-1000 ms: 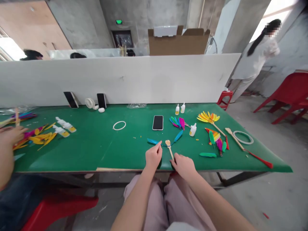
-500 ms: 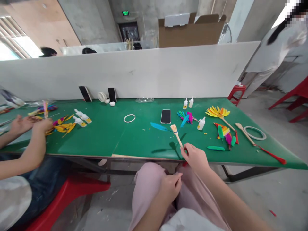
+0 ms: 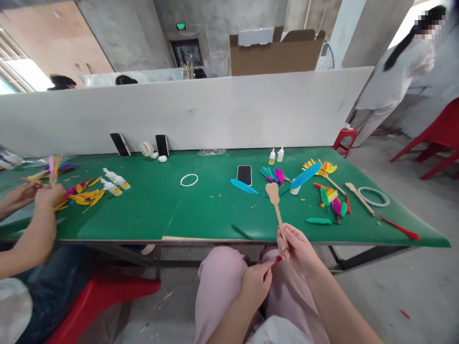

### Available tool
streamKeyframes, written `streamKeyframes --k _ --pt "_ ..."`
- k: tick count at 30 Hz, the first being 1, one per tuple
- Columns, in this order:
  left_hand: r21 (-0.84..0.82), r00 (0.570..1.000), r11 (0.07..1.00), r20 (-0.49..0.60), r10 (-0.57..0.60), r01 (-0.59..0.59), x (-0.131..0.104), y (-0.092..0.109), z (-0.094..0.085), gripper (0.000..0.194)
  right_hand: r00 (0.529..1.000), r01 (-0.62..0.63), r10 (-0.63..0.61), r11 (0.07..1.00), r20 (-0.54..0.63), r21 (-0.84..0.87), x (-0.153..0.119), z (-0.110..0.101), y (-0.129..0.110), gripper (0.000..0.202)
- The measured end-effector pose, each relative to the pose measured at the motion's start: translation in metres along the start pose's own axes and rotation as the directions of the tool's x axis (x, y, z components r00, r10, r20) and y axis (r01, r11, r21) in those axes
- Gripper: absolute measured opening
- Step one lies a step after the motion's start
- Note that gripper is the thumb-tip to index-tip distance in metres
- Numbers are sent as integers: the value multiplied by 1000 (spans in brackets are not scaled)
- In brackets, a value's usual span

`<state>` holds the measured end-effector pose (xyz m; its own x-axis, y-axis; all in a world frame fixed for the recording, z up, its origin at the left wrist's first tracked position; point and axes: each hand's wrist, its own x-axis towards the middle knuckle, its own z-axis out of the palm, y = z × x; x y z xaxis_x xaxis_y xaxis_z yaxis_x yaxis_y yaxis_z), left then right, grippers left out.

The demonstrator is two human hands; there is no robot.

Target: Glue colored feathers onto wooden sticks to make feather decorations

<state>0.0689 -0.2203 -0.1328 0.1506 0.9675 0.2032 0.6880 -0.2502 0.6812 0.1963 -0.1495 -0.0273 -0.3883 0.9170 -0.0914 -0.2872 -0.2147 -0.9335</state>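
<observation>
My right hand (image 3: 298, 248) grips the lower shaft of a wooden fan handle (image 3: 273, 194) with a rounded, paddle-like head, held upright above the table's front edge. Two blue feathers spread from behind the head, the left feather (image 3: 244, 186) and the right feather (image 3: 306, 176). At the handle's lower end a bit of red tassel (image 3: 278, 258) shows. Over my lap, my left hand (image 3: 256, 284) is closed with curled fingers, its fingertips close to the red tassel. Whether it grips the tassel is hidden.
On the green table (image 3: 204, 215) lie a phone (image 3: 244, 175), glue bottles (image 3: 272, 156), loose feathers (image 3: 274, 175), a yellow feather fan (image 3: 324, 168), another wooden handle (image 3: 358, 196) and a white ring (image 3: 189, 180). Another person's hands (image 3: 50, 196) work at left. A white partition (image 3: 172, 114) stands behind.
My right hand has raised the fan handle with its feathers and drawn it toward me, turning its plain face to view. My left hand has shifted slightly toward the red tassel.
</observation>
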Motion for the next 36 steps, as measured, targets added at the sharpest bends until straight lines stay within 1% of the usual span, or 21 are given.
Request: streamKeyframes --k 3,6,9,12,15,17,20,22,25,28,32,34,36 --pt "-23 1000 1000 18 -16 17 1 -1 1 33 999 -45 43 994 20 104 -2 -1 8 34" --pt "-46 999 998 28 -29 30 1 -2 2 34 997 -76 72 984 31 160 -3 0 13 35" --pt "-65 999 997 29 -44 46 1 -1 2 35 996 -89 84 980 35 176 -4 -1 16 35" --pt "-84 998 995 30 -50 52 0 -1 2 35 996 -92 90 984 22 152 -5 -1 18 35" --pt "-99 998 994 25 -50 53 0 0 3 34 996 -84 86 993 -20 86 -5 -2 17 38" --pt "-104 999 993 18 -51 52 1 -1 3 34 995 -64 65 998 -76 16 -4 -2 17 39" --pt "-104 999 993 6 -51 51 2 0 2 35 976 -19 -12 990 -218 -139 -2 -5 15 38" --pt "-105 999 993 -2 -50 50 2 0 2 35 944 -7 -85 961 -320 -278 -1 -7 14 36" --pt "-105 999 993 -15 -53 51 2 2 0 34 890 -46 -191 867 -415 -497 1 -8 15 39" --pt "-97 999 994 -19 -51 49 1 4 -2 34 857 -105 -291 710 -425 -697 2 -8 20 37" --pt "-81 1000 996 -10 -26 25 5 5 -8 33 854 -168 -368 472 -367 -866 9 -4 27 25" --pt "-67 1000 998 -10 -9 8 11 7 -14 31 859 -184 -387 376 -335 -908 15 -2 30 24" --pt "-49 1000 999 -24 16 -18 18 9 -24 31 863 -188 -404 302 -304 -934 21 1 32 24"
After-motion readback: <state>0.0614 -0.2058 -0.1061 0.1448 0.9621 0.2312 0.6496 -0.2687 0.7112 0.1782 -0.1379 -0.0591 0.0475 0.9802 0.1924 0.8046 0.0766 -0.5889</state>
